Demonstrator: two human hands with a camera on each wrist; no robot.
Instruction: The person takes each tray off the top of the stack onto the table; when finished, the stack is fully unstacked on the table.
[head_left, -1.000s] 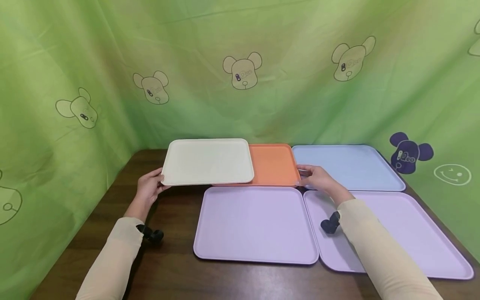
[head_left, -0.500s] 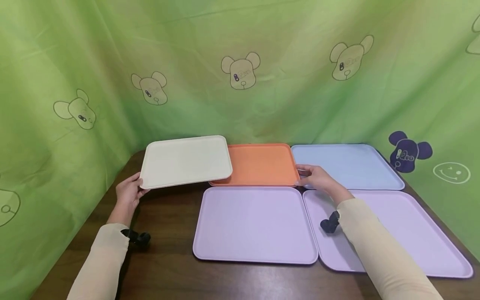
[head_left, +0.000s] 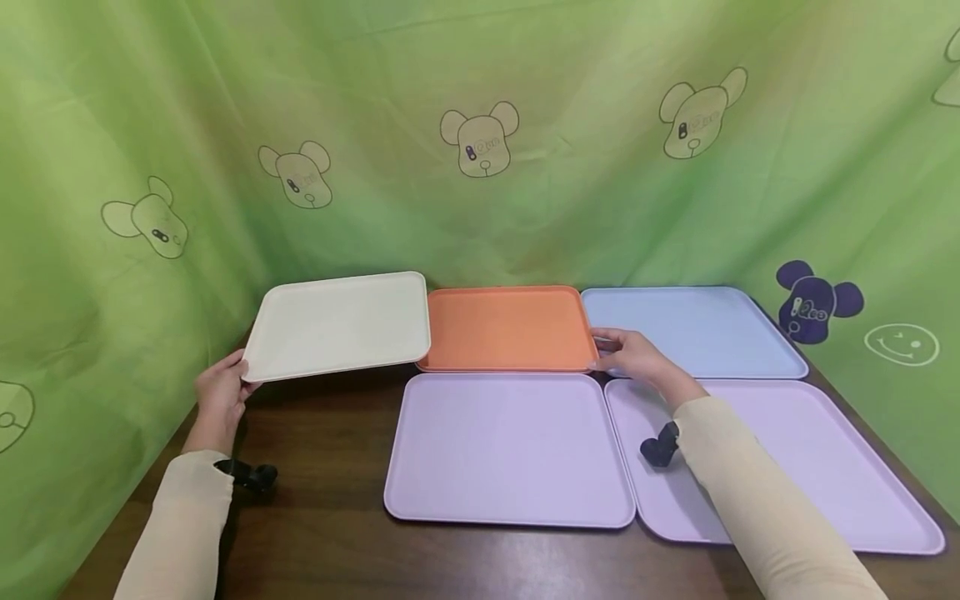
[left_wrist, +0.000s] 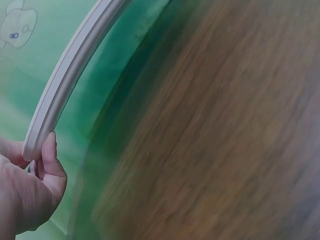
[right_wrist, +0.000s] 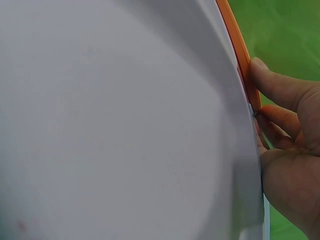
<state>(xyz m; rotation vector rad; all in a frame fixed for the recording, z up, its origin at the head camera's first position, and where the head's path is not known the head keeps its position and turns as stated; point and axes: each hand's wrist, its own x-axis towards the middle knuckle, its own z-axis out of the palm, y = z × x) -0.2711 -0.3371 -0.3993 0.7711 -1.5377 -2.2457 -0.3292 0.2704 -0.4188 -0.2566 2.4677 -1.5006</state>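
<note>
My left hand (head_left: 222, 397) grips the near left corner of a cream tray (head_left: 337, 327), its thumb against the rim (left_wrist: 60, 82) in the left wrist view. The cream tray is held slightly tilted above the table, its right edge beside the orange tray (head_left: 506, 329). At the orange tray's near right corner is my right hand (head_left: 637, 360), thumb on the front edge and fingers along the right side. In the right wrist view, the thumb presses the orange rim (right_wrist: 241, 50) while the other fingers curl in close below it.
A blue tray (head_left: 690, 329) lies to the right of the orange one. Two lilac trays, one in the middle (head_left: 510, 450) and one at right (head_left: 817, 467) under my right forearm, lie in front. Brown wooden table (head_left: 315, 508) shows at left. A green curtain (head_left: 480, 225) hangs behind.
My left hand has carried the cream tray leftward off the orange tray, uncovering its left part, and the tray has tilted a little. My right hand has stayed at the orange tray's corner.
</note>
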